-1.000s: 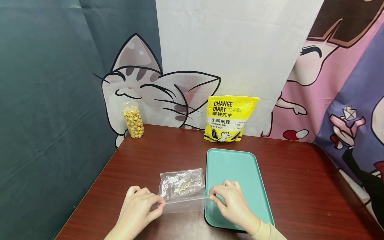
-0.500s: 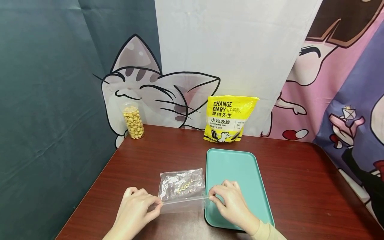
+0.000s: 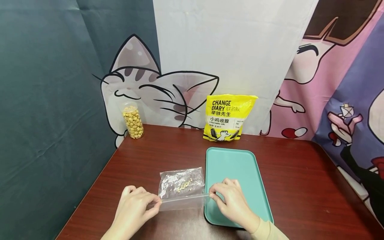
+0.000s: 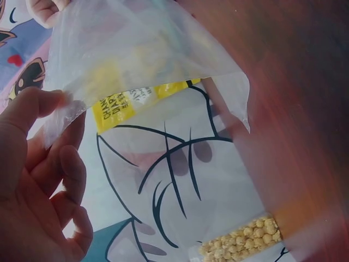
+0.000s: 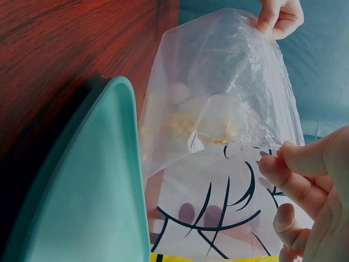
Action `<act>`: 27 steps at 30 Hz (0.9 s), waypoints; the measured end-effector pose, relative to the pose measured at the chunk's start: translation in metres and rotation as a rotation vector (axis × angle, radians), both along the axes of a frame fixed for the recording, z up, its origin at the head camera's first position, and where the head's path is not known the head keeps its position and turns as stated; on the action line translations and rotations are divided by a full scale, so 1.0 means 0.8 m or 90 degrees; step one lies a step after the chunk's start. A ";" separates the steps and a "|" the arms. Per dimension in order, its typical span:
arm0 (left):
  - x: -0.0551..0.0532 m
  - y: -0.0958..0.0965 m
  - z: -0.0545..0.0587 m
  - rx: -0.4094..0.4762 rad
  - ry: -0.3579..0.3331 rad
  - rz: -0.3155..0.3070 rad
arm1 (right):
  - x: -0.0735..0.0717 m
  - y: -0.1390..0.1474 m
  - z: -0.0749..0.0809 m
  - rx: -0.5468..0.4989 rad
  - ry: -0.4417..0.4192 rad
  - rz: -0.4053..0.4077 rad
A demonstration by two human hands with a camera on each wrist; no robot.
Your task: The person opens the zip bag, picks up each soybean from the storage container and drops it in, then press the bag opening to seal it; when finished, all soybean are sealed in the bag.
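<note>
A clear plastic zip bag [image 3: 172, 186] is stretched between both hands near the table's front, with a few small pale yellow bits [image 3: 183, 185] inside. My left hand [image 3: 135, 206] pinches the left end of its zip strip between thumb and forefinger. At the opposite end, thumb and forefinger of my right hand [image 3: 231, 200] pinch the strip, above the tray's left rim. Seen from the left wrist, the bag [image 4: 136, 49] hangs from the pinch, the other fingers loosely bent. In the right wrist view, its film [image 5: 218, 65] spans from one hand to the other.
A teal tray [image 3: 231, 166] lies on the dark red table [image 3: 294, 180], just right of the bag. Behind it stands a yellow snack pouch [image 3: 228, 116]. A clear jar of popcorn-like balls [image 3: 133, 121] is at the back left, against the printed cloth [image 3: 192, 43].
My left hand has shifted slightly left along the zip strip, still pinching it. The right hand keeps its grip in nearly the same place. The head view has turned very slightly.
</note>
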State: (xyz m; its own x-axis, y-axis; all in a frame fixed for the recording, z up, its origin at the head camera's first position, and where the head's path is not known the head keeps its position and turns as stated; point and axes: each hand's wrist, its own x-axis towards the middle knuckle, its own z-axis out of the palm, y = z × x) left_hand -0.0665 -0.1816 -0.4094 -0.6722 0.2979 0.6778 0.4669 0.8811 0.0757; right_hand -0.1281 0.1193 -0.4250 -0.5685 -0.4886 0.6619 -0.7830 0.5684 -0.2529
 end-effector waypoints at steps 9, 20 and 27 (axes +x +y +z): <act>0.002 -0.002 0.000 0.003 0.005 0.003 | 0.001 0.001 -0.001 0.000 -0.008 -0.011; 0.003 -0.004 0.002 0.005 0.006 0.008 | 0.001 0.000 0.000 -0.003 0.002 -0.016; 0.004 -0.006 0.002 0.001 0.007 0.009 | -0.001 0.000 0.000 -0.009 0.022 -0.016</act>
